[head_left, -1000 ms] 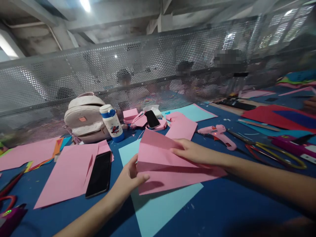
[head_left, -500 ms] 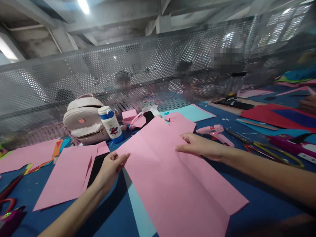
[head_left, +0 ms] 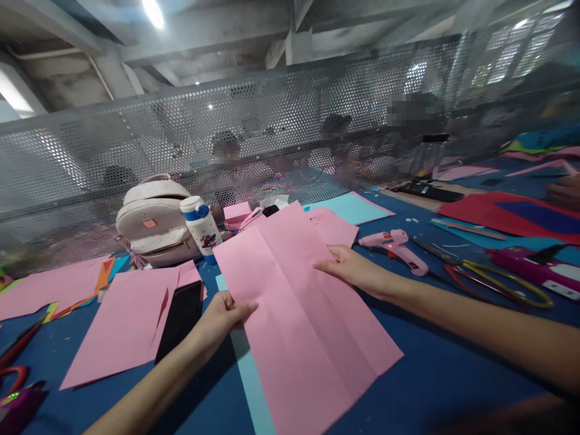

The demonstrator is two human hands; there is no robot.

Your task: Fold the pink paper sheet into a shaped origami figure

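A large sheet of pink paper [head_left: 294, 326] with lengthwise creases is held up over the blue table, tilted toward me. My left hand [head_left: 226, 314] pinches its left edge, thumb on top and fingers mostly hidden underneath. On the opposite edge, my right hand [head_left: 351, 269] grips the sheet between thumb and fingers. Below it lies a light blue sheet [head_left: 249, 374], largely covered. A black phone [head_left: 180, 317] rests left of my left hand, partly on another pink sheet [head_left: 122, 320]. Beyond my right hand is a pink glue gun [head_left: 395, 246] with a small red light.
A white backpack [head_left: 156, 223] and a white-and-blue bottle [head_left: 200, 226] stand at the back left, before a perforated metal screen [head_left: 272, 115]. Scissors [head_left: 493, 281] and a purple power strip [head_left: 534, 272] lie right. Another person's hand [head_left: 564, 192] is at the far right edge.
My left hand has moved right and slightly toward me along the sheet's edge. The pink sheet has shifted left at its near end, uncovering more of the phone; its creases show more clearly.
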